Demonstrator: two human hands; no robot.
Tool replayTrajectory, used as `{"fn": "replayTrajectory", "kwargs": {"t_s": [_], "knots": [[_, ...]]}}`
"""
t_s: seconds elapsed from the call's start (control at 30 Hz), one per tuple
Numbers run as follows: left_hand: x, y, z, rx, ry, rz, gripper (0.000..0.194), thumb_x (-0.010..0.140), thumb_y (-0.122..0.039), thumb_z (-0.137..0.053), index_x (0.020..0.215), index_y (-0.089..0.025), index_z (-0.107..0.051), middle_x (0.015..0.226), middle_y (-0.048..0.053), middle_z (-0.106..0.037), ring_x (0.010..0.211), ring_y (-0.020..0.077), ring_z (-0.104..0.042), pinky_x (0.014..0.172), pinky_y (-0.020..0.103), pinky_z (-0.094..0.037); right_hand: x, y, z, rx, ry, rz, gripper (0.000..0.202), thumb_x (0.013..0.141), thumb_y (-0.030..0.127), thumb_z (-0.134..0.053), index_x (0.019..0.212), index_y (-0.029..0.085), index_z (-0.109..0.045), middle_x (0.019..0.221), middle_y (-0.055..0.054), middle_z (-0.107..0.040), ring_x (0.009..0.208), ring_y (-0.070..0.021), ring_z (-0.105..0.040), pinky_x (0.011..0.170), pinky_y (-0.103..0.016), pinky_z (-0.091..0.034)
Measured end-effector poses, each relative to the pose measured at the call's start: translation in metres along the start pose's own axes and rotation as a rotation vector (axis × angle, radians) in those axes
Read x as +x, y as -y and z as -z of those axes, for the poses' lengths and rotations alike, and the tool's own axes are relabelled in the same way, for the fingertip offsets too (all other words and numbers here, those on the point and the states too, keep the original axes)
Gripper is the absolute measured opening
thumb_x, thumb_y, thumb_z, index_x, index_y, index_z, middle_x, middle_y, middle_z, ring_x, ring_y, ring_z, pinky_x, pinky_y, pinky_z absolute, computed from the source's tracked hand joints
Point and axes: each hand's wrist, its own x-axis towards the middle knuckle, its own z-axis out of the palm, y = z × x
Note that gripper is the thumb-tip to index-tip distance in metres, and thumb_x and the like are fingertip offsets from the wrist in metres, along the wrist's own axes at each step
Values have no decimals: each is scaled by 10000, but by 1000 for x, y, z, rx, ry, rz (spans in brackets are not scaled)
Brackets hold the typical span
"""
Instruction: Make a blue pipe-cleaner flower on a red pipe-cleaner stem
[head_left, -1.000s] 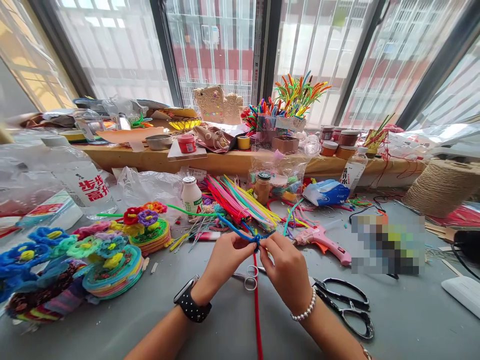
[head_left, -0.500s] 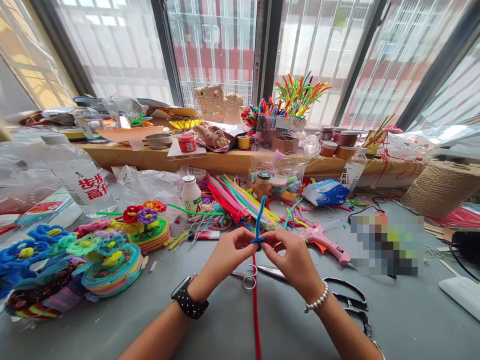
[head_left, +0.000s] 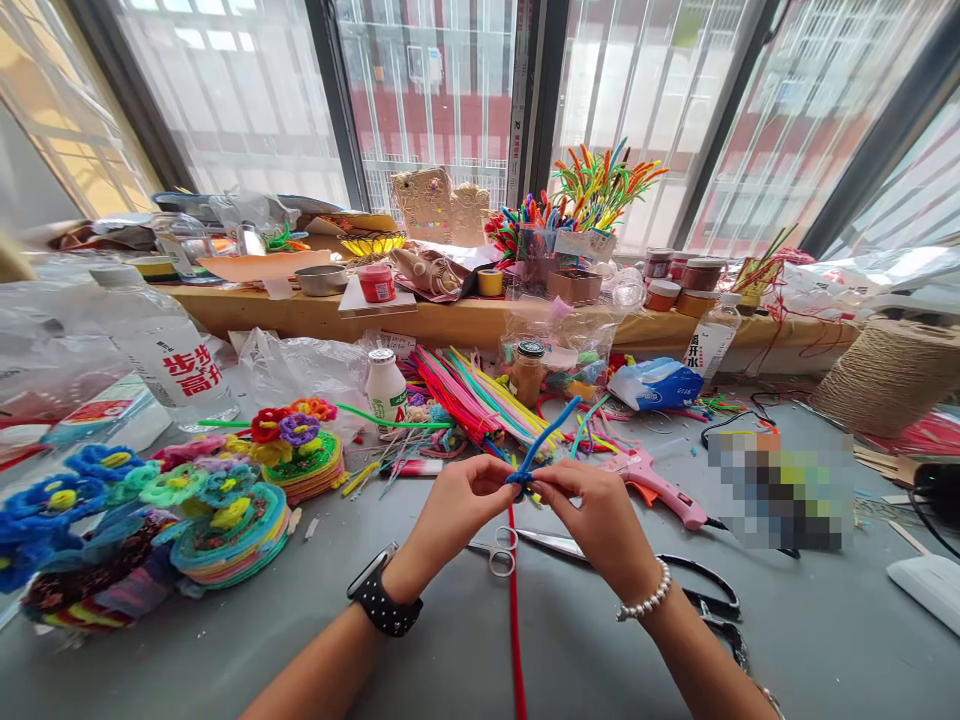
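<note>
1. The left hand pinches the twisted lower part of a blue pipe cleaner between thumb and fingers.
2. The right hand pinches the same twist from the other side; the blue length slants up between the hands, above the grey table.
3. A red pipe cleaner runs down from the twist, passing beside the loops of the small scissors.
4. The large clear bottle at left carries red characters, 步步高, partly turned away.
5. The clear bottle at right has dark characters; the lower two look like 开水, though the print is small.
6. The white bottle shows green print and a red "A".
7. The blue packet bears white lettering, too small to read.
8. A pink glue gun lies beyond the right hand, near black-handled scissors.
</note>
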Motion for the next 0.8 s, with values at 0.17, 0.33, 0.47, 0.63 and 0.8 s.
{"fn": "replayTrajectory", "kwargs": {"t_s": [0.17,0.33,0.47,0.63,0.8], "knots": [[0,0,0,17,10,2,200,642,-306,-591,730,-126,-592,722,56,-653,702,170,-603,669,283,-482,2,0,9,47,120,36,175,766,195,-504,832,226,-663,642,-8,-624,579,-127,-557,548,-231,-437],[0,2,0,8,11,14,191,636,-300,-591,720,-129,-595,707,48,-655,692,168,-605,674,285,-478,0,-5,6,-41,92,46,152,759,184,-510,811,198,-652,712,-27,-632,632,-141,-569,584,-244,-436],[0,1,-1,-6,8,41,161,631,-270,-591,701,-125,-582,679,38,-636,664,156,-598,663,282,-476,-2,-6,1,-147,42,89,144,769,183,-490,782,177,-633,706,-36,-625,626,-144,-566,575,-241,-429],[-1,-1,-4,-19,-51,50,121,607,-237,-595,606,-134,-531,596,12,-595,603,138,-574,615,263,-469,-5,3,-6,-329,2,106,144,766,161,-475,714,155,-609,640,-38,-593,579,-140,-542,531,-231,-396],[-1,-3,-6,110,-97,13,116,610,-230,-575,573,-137,-516,565,4,-562,569,126,-540,554,233,-441,-9,9,-15,-469,-63,131,138,745,127,-471,673,144,-587,628,-50,-569,594,-164,-526,532,-254,-385]]}}
